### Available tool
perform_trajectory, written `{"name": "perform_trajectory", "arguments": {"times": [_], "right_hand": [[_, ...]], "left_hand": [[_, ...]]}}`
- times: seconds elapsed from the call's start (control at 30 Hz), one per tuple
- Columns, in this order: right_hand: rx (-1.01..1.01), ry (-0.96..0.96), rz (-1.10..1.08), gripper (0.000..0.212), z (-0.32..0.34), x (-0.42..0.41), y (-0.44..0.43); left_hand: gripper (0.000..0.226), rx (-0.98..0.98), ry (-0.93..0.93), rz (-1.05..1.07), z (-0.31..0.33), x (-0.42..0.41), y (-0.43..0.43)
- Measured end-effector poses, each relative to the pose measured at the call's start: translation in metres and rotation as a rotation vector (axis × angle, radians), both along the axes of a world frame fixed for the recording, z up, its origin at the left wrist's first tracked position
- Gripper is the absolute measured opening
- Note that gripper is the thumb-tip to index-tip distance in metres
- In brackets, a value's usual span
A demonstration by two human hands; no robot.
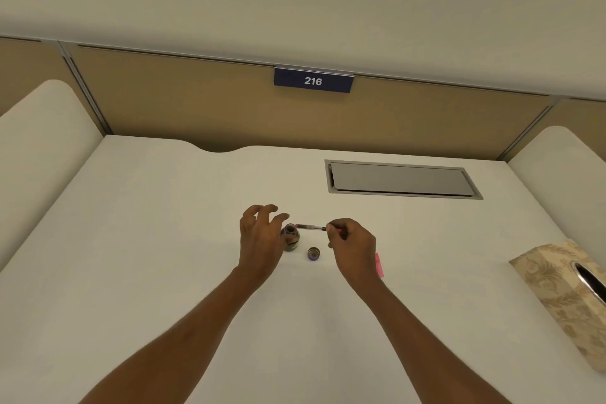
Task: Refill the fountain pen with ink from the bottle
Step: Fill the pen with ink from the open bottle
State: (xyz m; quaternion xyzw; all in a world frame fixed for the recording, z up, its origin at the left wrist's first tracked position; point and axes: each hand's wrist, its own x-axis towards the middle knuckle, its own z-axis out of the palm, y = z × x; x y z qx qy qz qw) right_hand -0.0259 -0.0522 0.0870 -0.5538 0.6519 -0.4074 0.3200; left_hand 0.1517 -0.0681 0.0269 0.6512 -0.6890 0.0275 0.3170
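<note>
The ink bottle stands uncapped mid-surface, its cap just beside it, so opening is done and, I judge, drawing ink is in hand or about to start. The right hand has a closed fingertip grip on the slim, partly clear pen, held almost level with its tip at the bottle's mouth; the left hand is spread loose beside the bottle, holding nothing.
</note>
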Motion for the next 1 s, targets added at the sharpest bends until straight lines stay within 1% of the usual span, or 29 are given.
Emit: {"name": "perform_trajectory", "arguments": {"times": [0.13, 0.3, 0.4, 0.57, 0.67, 0.77, 0.93, 1.0], "right_hand": [[0.001, 0.111, 0.049, 0.008, -0.004, 0.010, -0.009], [0.002, 0.208, 0.071, 0.010, -0.006, 0.016, -0.017], [0.016, 0.253, 0.064, 0.010, -0.008, 0.018, -0.023], [0.016, 0.269, 0.076, 0.010, -0.011, 0.021, -0.030], [0.067, 0.246, 0.110, 0.011, -0.018, 0.026, -0.039], [0.075, 0.248, 0.112, 0.012, -0.020, 0.028, -0.043], [0.060, 0.326, 0.161, 0.019, -0.016, 0.031, -0.044], [0.056, 0.360, 0.198, 0.021, -0.018, 0.035, -0.046]], "left_hand": [[0.040, 0.068, 0.044, 0.016, -0.009, 0.000, -0.005], [0.037, 0.108, 0.137, 0.000, -0.015, -0.006, -0.009], [0.034, 0.140, 0.159, -0.015, -0.021, -0.008, -0.012], [0.029, 0.169, 0.197, -0.006, -0.027, -0.013, -0.019], [0.024, 0.168, 0.227, 0.016, -0.033, -0.013, -0.023], [0.021, 0.174, 0.270, 0.035, -0.034, -0.015, -0.023], [0.026, 0.161, 0.332, 0.044, -0.034, -0.022, -0.023], [0.024, 0.159, 0.352, 0.058, -0.035, -0.023, -0.022]]}}
